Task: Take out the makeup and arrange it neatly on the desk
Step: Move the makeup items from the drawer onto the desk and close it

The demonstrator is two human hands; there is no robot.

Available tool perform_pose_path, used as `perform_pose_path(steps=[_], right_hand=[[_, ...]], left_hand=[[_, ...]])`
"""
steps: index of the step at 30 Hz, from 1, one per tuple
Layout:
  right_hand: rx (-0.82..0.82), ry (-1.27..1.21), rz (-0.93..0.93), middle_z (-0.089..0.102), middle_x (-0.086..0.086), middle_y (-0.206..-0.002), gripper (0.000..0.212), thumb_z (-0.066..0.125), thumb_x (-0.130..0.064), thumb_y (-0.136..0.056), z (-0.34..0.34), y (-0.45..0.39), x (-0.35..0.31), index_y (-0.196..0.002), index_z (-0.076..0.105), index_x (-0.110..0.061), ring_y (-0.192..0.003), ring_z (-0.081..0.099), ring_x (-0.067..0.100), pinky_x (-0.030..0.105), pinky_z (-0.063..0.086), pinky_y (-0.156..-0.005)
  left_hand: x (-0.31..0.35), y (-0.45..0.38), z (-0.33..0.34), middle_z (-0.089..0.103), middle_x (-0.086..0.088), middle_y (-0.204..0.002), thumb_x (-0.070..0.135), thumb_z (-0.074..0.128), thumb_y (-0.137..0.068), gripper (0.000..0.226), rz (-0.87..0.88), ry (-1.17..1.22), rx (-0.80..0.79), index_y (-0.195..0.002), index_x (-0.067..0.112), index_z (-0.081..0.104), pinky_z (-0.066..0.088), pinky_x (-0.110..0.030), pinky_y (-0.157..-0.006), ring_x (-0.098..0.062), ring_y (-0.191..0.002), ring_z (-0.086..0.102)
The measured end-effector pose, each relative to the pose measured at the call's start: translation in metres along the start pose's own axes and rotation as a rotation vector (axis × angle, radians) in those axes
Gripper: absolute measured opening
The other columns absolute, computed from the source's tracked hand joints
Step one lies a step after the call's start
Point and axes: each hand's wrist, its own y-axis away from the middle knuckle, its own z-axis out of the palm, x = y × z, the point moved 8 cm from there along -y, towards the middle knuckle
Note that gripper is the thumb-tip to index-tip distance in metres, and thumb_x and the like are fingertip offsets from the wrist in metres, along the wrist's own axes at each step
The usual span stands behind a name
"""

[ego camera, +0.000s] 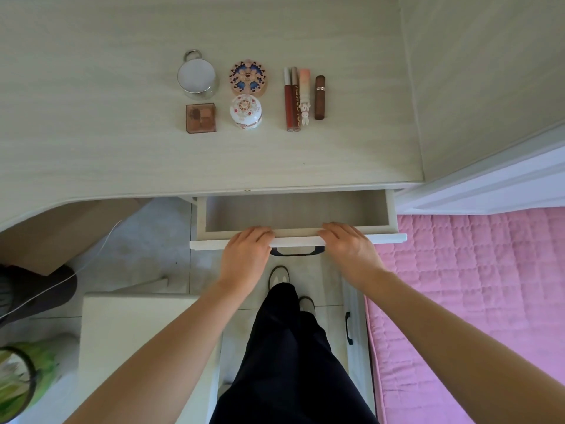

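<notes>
Makeup lies in tidy rows on the pale desk: a round silver-rimmed jar, a patterned round compact, a brown square palette, a white flowered pot, two slim lip gloss tubes, a peach tube with bunnies and a brown lipstick. Below the desk edge the drawer stands pulled out, with nothing seen inside. My left hand and my right hand rest on the top of the drawer front, fingers curled over its edge, either side of the dark handle.
A pink quilted bed lies at the right. A lower drawer with a dark handle is also pulled out near my legs. A white stool or box stands at the lower left, with a white cable and a green object beyond it.
</notes>
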Motion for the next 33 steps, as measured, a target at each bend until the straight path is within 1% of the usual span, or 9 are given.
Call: perform_pose_path(steps=[5, 7, 12, 15, 17, 20, 25, 29, 33], right_hand=[[0.123, -0.176, 0.146, 0.068, 0.001, -0.088, 0.016, 0.07, 0.004, -0.077, -0.016, 0.032, 0.002, -0.089, 0.07, -0.007, -0.09, 0.062, 0.025, 0.031, 0.053, -0.065], [0.097, -0.299, 0.283, 0.067, 0.001, -0.084, 0.005, 0.066, -0.005, -0.086, -0.01, 0.044, 0.006, -0.088, 0.069, -0.007, -0.087, 0.06, 0.023, 0.03, 0.05, -0.063], [-0.019, -0.772, 0.999, 0.069, -0.003, -0.088, 0.017, 0.056, -0.022, -0.093, 0.036, 0.07, 0.044, -0.101, 0.066, -0.01, -0.078, 0.062, 0.013, 0.019, 0.047, -0.064], [-0.039, -1.232, 1.374, 0.07, 0.003, -0.094, 0.019, 0.056, -0.021, -0.095, 0.071, 0.081, 0.041, -0.109, 0.06, -0.009, -0.083, 0.067, 0.017, 0.03, 0.055, -0.067], [-0.054, -1.473, 1.498, 0.068, 0.009, -0.1, 0.017, 0.055, -0.017, -0.096, 0.085, 0.08, 0.032, -0.111, 0.056, -0.009, -0.087, 0.067, 0.023, 0.034, 0.055, -0.066], [-0.012, -1.692, 1.614, 0.064, 0.015, -0.102, 0.007, 0.051, -0.007, -0.097, 0.097, 0.075, 0.027, -0.101, 0.056, -0.005, -0.089, 0.065, 0.032, 0.043, 0.054, -0.068], [-0.087, -1.75, 1.64, 0.06, 0.017, -0.099, 0.008, 0.051, -0.003, -0.096, 0.112, 0.064, 0.019, -0.098, 0.057, 0.001, -0.102, 0.062, 0.038, 0.049, 0.053, -0.073], [-0.115, -1.798, 1.592, 0.06, 0.019, -0.102, 0.011, 0.049, -0.003, -0.097, 0.121, 0.049, 0.013, -0.099, 0.058, 0.002, -0.096, 0.063, 0.04, 0.052, 0.053, -0.072], [-0.07, -1.858, 1.601, 0.06, 0.016, -0.089, 0.009, 0.048, -0.002, -0.097, 0.126, 0.045, 0.01, -0.097, 0.057, 0.0, -0.087, 0.067, 0.037, 0.05, 0.054, -0.063]], left_hand=[[-0.011, 0.033, -0.013, 0.069, 0.003, -0.095, 0.009, 0.071, -0.082, 0.015, -0.223, 0.186, 0.159, -0.097, 0.012, 0.069, 0.052, -0.033, -0.074, -0.021, -0.09, 0.061], [-0.019, 0.048, -0.003, 0.067, 0.006, -0.093, 0.015, 0.064, -0.089, 0.007, -0.41, 0.373, 0.149, -0.094, 0.015, 0.067, 0.051, -0.029, -0.073, -0.016, -0.086, 0.06], [-0.042, 0.08, 0.054, 0.068, -0.009, -0.098, 0.022, 0.059, -0.092, 0.009, -1.092, 0.971, 0.004, -0.096, 0.014, 0.062, 0.054, -0.04, -0.087, -0.019, -0.088, 0.067], [-0.037, 0.085, 0.079, 0.065, -0.014, -0.11, 0.013, 0.056, -0.095, 0.024, -1.27, 1.239, -0.082, -0.117, 0.005, 0.057, 0.054, -0.034, -0.086, -0.022, -0.094, 0.067], [-0.032, 0.085, 0.088, 0.062, -0.014, -0.114, 0.009, 0.054, -0.096, 0.033, -1.351, 1.388, -0.107, -0.128, 0.003, 0.05, 0.053, -0.036, -0.088, -0.026, -0.1, 0.065], [-0.028, 0.079, 0.098, 0.059, -0.016, -0.123, 0.006, 0.05, -0.098, 0.038, -1.422, 1.576, -0.1, -0.135, 0.003, 0.043, 0.05, -0.041, -0.095, -0.031, -0.109, 0.062], [-0.025, 0.066, 0.111, 0.057, -0.017, -0.119, 0.002, 0.045, -0.099, 0.034, -1.492, 1.714, -0.096, -0.133, 0.002, 0.044, 0.049, -0.045, -0.097, -0.036, -0.111, 0.06], [-0.023, 0.057, 0.122, 0.062, -0.019, -0.106, 0.005, 0.048, -0.099, 0.019, -1.54, 1.759, -0.045, -0.115, -0.003, 0.054, 0.052, -0.046, -0.092, -0.033, -0.09, 0.067], [-0.023, 0.056, 0.129, 0.063, -0.017, -0.086, 0.003, 0.047, -0.098, 0.013, -1.547, 1.75, 0.018, -0.091, -0.003, 0.058, 0.053, -0.046, -0.089, -0.031, -0.078, 0.067]])
